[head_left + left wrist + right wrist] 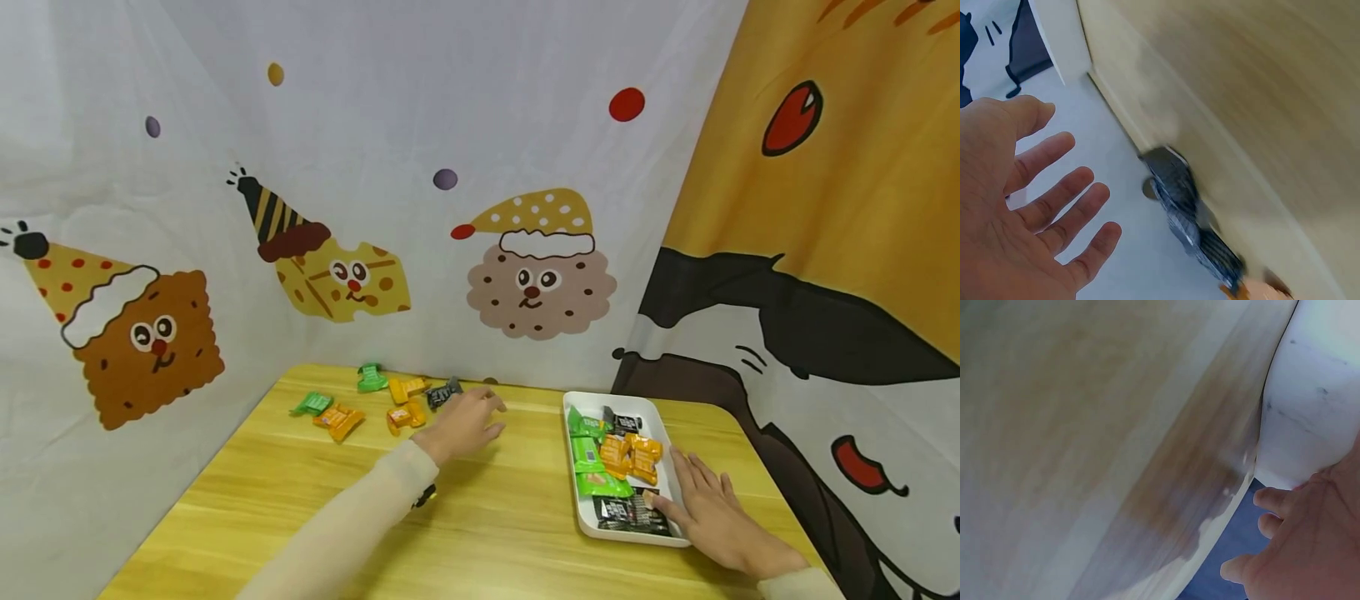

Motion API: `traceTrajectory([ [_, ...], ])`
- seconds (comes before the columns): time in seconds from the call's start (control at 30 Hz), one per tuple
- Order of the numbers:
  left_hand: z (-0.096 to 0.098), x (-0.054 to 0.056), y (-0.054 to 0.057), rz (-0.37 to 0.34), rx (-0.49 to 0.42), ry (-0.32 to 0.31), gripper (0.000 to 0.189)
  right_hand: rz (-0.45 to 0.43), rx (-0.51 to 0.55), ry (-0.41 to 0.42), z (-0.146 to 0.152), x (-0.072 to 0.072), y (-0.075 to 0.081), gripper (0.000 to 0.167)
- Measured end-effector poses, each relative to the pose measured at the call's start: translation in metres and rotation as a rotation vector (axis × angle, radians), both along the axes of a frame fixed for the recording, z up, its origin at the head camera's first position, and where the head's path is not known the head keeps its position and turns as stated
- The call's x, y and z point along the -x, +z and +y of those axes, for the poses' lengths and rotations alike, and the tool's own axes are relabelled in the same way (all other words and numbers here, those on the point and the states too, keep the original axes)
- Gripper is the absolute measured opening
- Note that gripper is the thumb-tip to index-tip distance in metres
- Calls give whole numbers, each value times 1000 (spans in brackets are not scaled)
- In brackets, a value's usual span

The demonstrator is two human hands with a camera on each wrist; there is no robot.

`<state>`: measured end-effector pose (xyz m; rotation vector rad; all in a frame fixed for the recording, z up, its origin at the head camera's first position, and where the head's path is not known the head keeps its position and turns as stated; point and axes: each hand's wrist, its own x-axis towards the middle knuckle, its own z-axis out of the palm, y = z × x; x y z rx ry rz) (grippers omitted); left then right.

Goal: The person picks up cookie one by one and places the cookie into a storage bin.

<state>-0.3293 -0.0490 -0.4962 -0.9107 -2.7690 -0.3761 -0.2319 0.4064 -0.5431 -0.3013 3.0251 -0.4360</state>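
Observation:
My left hand is over the table beside a black-wrapped snack, palm empty and fingers spread. In the left wrist view, the same black packet lies apart from the fingertips. A white tray stands on the right, holding green packets, orange packets and black packets. My right hand rests at the tray's right side, fingers extended along its outside and thumb reaching over the rim. The right wrist view shows part of that hand but no tray.
To the left of the black snack lie loose orange packets and green packets near the back of the wooden table. A printed cloth hangs behind the table's back edge and along its sides.

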Motion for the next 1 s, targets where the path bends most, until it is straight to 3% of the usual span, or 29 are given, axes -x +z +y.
traceTrajectory([
  [0.33,-57,-10,-1,-26,-94,70,29,0,-28,-19,-2,1,0,112],
  [0.53,-91,-14,0,-26,-92,157,32,-18,-8,-28,-3,0,-2,114],
  [1.0,-180,-7,-9,-15,-132,295,32,-9,0,-27,-5,-2,0,114],
])
